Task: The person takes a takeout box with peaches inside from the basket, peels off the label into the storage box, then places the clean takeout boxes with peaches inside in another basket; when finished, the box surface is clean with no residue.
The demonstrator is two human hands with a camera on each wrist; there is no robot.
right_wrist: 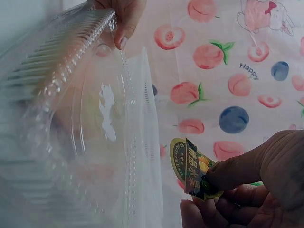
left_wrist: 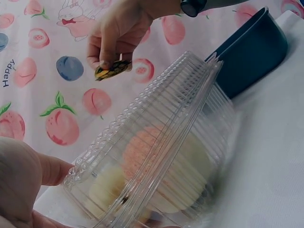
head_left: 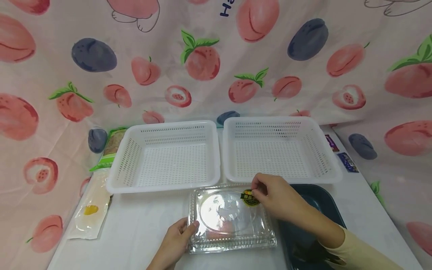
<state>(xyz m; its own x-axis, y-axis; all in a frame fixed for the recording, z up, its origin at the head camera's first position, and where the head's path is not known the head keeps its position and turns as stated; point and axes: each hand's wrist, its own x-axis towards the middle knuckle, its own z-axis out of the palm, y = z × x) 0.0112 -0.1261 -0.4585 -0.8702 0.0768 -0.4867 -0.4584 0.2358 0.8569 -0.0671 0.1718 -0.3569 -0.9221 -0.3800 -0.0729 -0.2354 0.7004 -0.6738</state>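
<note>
A clear plastic clamshell box [head_left: 233,242] with its lid down stands on the white table, just in front of the baskets. Through its wall, the left wrist view shows a rounded pink fruit [left_wrist: 142,154] and pale yellowish ones; their kinds are unclear. My left hand [head_left: 175,240] grips the box's left edge, thumb on the rim. Over the far right part of the lid, my right hand [head_left: 275,195] pinches a round black, gold and green fruit sticker [right_wrist: 190,168] between thumb and fingers. In the right wrist view the sticker is apart from the lid.
Two white perforated baskets [head_left: 163,189] [head_left: 283,178] stand side by side behind the box. A dark blue basin [head_left: 332,204] lies right of it, partly under my right forearm. Bagged goods [head_left: 89,210] lie left; small packets [head_left: 347,162] lie far right.
</note>
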